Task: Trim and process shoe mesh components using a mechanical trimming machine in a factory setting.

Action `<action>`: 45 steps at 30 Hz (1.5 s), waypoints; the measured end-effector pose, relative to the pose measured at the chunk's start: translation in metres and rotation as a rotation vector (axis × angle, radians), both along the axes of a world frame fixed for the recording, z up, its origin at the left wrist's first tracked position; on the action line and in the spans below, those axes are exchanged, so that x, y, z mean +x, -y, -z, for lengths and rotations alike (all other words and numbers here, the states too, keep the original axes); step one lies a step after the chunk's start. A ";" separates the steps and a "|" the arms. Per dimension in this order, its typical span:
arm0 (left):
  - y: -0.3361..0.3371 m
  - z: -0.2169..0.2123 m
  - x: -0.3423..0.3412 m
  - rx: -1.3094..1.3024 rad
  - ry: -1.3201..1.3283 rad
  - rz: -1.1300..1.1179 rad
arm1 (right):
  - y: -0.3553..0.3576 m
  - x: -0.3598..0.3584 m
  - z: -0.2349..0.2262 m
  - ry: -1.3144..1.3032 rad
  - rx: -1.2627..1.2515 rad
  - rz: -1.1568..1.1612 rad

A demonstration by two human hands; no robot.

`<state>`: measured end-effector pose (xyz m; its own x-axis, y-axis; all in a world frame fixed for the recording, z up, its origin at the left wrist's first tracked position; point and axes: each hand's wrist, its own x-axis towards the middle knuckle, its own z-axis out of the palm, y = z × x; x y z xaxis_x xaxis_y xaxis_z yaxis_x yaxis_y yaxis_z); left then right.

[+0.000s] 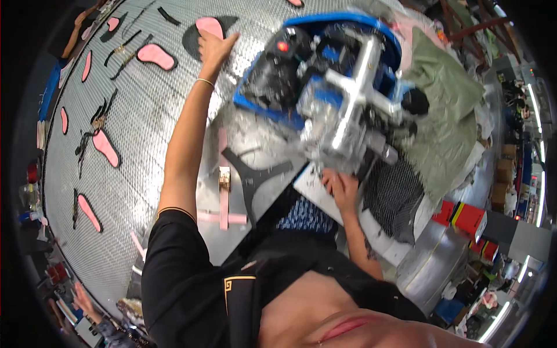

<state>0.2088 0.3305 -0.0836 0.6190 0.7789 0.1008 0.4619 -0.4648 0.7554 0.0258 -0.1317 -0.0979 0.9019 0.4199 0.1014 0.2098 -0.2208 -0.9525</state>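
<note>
At upper left, the left hand (214, 50), thumb spread, touched a pink insole (210, 25) over a dark grey piece (192, 43); the step looked like positioning it, calling next for a light touch; lower centre, the right hand (343, 190) curled at a white board (313, 184), grip unclear; lower right, any lettering on the red box (469, 219) was unreadable
</note>
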 end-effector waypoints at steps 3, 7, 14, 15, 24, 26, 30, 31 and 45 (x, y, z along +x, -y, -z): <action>-0.002 -0.003 -0.052 0.300 0.050 0.096 | -0.012 0.003 -0.021 -0.140 0.020 0.005; 0.015 -0.022 -0.137 0.448 0.335 0.168 | -0.012 -0.007 -0.042 0.039 0.004 0.167; 0.115 -0.085 -0.270 -0.128 0.475 0.193 | 0.018 -0.015 -0.043 0.570 -0.880 0.196; 0.125 -0.083 -0.282 -0.172 0.475 0.211 | 0.021 -0.017 -0.040 0.569 -0.858 0.198; 0.194 -0.075 -0.319 -0.323 0.434 0.295 | 0.032 -0.012 -0.054 0.543 -0.661 0.267; 0.209 -0.077 -0.318 -0.272 0.411 0.396 | 0.039 -0.016 -0.077 0.626 -0.634 0.406; 0.234 -0.077 -0.321 -0.282 0.362 0.515 | 0.053 -0.023 -0.113 0.632 -0.489 0.570; 0.242 -0.081 -0.321 -0.287 0.369 0.549 | 0.055 -0.027 -0.120 0.584 -0.369 0.629; 0.297 -0.133 -0.300 -0.514 0.440 0.836 | 0.057 -0.096 -0.073 -0.260 1.151 -0.273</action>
